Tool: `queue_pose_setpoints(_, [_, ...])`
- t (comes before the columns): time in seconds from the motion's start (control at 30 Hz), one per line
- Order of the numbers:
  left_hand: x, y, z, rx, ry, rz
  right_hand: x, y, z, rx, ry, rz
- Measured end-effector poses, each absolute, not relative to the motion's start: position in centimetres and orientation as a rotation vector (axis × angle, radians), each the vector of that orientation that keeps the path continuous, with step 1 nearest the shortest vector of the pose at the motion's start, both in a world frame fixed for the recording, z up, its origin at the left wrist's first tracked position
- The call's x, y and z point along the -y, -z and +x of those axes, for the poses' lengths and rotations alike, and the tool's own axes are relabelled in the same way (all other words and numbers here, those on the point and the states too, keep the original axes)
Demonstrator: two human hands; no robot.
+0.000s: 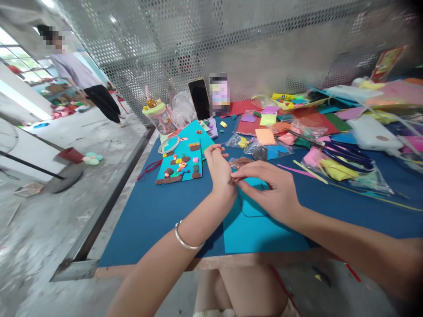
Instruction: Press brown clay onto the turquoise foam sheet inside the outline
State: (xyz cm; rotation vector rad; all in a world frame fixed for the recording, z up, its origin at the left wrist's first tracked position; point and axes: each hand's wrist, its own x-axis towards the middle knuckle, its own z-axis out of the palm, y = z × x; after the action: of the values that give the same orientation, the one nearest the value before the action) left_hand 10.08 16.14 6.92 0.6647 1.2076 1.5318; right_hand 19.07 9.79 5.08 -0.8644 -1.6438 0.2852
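At a craft bench [148,220] covered in blue felt, a person works a small brownish piece [235,178] between both hands, just above a turquoise foam sheet [261,233] lying at the near edge. The step in hand looks like shaping or pinching that piece; the next move would call for a fine, steady pinch and careful placing. The left hand [220,171], a silver bangle [187,240] on its wrist, is raised with fingers curled, its grip closed on the piece. The right hand [272,193] lies flat and low, forefinger and thumb meeting the same piece, though what it is made of is hard to tell. A decorated turquoise card [185,160] sits just beyond; blue scissors [350,155] lie well apart to the right.
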Motion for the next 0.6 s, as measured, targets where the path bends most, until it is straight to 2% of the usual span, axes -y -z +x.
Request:
queue_pose_setpoints(0.2, [-16.5, -6.7, 9.6, -1.278, -1.549, 0.704, -9.7, -5.0, 19.0, 1.777, -0.120, -0.784])
queue_pose_setpoints(0.4, [-16.2, -6.5, 9.7, -1.236, -1.574, 0.703, -9.8, -6.0, 19.6, 1.641, -0.128, -0.857])
queue_pose_setpoints(0.6, [-16.0, -6.6, 9.8, -1.219, -1.563, 0.657, -9.7, -5.6, 19.1, 1.784, -0.156, -0.785])
